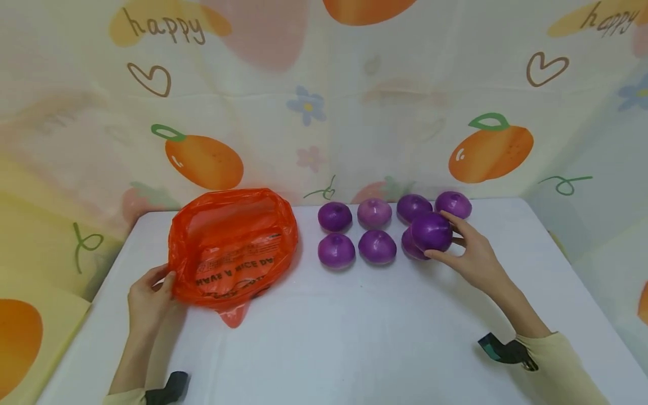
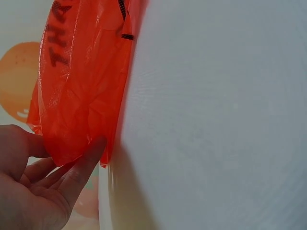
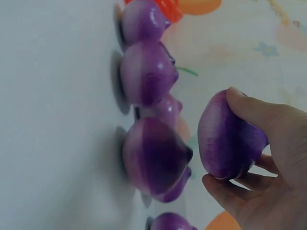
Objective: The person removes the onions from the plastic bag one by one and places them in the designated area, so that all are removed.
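Observation:
An open red plastic bag with dark printing sits on the left of the table, its mouth facing up. My left hand pinches the bag's left edge between thumb and fingers; the left wrist view shows the thumb against the red film. On the right, my right hand grips a purple onion between thumb and fingertips. In the right wrist view that held onion is raised off the table, beside another onion. In the head view it partly hides an onion behind it.
Several more purple onions stand in two rows, among them a front-left one and a back-right one. They rest on a white table. A patterned cloth hangs along the table's back edge.

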### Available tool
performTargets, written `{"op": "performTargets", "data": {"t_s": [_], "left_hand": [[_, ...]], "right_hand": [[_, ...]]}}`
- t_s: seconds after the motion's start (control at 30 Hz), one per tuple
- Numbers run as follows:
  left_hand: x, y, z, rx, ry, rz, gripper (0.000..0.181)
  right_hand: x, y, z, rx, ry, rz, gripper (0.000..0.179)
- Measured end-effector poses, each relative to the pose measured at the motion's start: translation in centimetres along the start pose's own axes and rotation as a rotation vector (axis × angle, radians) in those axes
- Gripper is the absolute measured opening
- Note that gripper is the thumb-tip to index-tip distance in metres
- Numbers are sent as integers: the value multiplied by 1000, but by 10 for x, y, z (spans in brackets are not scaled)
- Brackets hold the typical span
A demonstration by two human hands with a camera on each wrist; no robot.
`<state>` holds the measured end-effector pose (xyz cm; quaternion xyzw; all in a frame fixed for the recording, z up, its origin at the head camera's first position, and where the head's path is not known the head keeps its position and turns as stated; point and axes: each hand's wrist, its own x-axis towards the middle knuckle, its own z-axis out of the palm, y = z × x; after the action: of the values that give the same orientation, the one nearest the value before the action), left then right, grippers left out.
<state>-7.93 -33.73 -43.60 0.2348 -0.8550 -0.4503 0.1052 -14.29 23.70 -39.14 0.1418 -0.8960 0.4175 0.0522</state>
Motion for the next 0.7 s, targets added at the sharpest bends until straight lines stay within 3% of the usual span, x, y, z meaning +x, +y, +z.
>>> {"op": "performTargets", "data": {"t_s": [0.47, 0.7], "left_hand": [[-2, -1, 5, 27, -2, 7, 38], [-1, 0, 0, 49, -18, 8, 40]], "right_hand": [[-23, 43, -23, -173, 78, 73, 83], [-20, 59, -22, -231, 40, 166, 86]]}}
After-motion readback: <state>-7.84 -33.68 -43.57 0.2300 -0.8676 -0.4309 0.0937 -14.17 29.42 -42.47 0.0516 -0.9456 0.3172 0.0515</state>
